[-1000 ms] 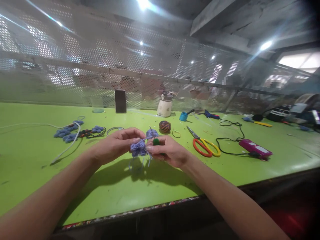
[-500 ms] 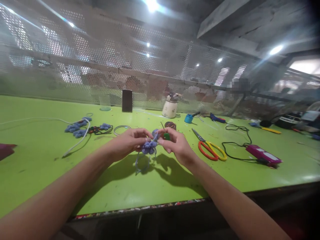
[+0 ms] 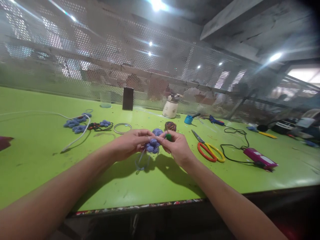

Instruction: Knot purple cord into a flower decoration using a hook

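Scissors [image 3: 204, 143] near the right hand [image 3: 178, 146] — striped yarn ball [image 3: 170, 126] behind.

Crocheted flower [image 3: 152, 146]: thick yarn, matt, lumpy. Yarn ball [image 3: 170, 126] just past it: matt, fibrous strands. Green-handled tool [image 3: 168, 137]: handle looks plastic, finish too small to read. Tabletop [image 3: 105, 190]: smooth, semi-gloss, specked with scuffs; strongest sheen far right. Scissors [image 3: 208, 148], right: grey metal blades, smooth plastic-looking handles. Magenta box [image 3: 260, 158], right: glossy, hard plastic look. White cable [image 3: 76, 141], left: smooth, plastic-type jacket. Phone [image 3: 128, 99], far: dark, smooth glassy face. Tumbler [image 3: 105, 100] next to it: clear, glass or plastic, can't tell. Far screen [image 3: 160, 76]: perforated sheet, hazy shine.
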`<state>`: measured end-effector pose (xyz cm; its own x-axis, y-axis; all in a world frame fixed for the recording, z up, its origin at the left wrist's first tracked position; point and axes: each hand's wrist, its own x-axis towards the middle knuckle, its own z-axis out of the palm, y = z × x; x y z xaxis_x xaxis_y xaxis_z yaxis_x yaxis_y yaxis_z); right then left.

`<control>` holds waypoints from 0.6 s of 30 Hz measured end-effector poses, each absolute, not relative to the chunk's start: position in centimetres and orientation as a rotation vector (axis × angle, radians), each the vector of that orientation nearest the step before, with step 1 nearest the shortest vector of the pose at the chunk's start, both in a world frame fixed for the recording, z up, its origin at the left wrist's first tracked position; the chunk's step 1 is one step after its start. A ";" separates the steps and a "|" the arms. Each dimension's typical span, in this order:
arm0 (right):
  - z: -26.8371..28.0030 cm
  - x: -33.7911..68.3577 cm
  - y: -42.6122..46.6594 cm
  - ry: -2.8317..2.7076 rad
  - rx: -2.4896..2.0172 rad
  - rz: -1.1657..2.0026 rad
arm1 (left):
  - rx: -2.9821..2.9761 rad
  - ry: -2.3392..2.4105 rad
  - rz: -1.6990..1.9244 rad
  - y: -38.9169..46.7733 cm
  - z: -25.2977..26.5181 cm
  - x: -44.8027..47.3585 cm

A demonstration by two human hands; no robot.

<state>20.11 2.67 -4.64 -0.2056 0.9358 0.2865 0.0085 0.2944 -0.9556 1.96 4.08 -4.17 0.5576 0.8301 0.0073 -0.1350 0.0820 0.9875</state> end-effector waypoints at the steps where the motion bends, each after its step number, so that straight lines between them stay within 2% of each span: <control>1: -4.5 20.1 2.6 -1.514 -0.933 1.057 | 1.271 0.661 0.808 4.1 -4.2 1.9; 8: -4.1 20.2 2.0 -1.562 -1.085 0.715 | 1.254 0.601 0.803 4.0 -3.6 1.9; 18: -5.1 19.7 2.1 -1.751 -1.071 0.325 | 1.333 0.791 0.828 4.4 -4.6 2.4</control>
<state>19.73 2.07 -5.14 -0.0915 0.7820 0.6166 0.5084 0.5690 -0.6463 2.37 4.36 -4.57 0.4968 0.8677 -0.0183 -0.0584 0.0545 0.9968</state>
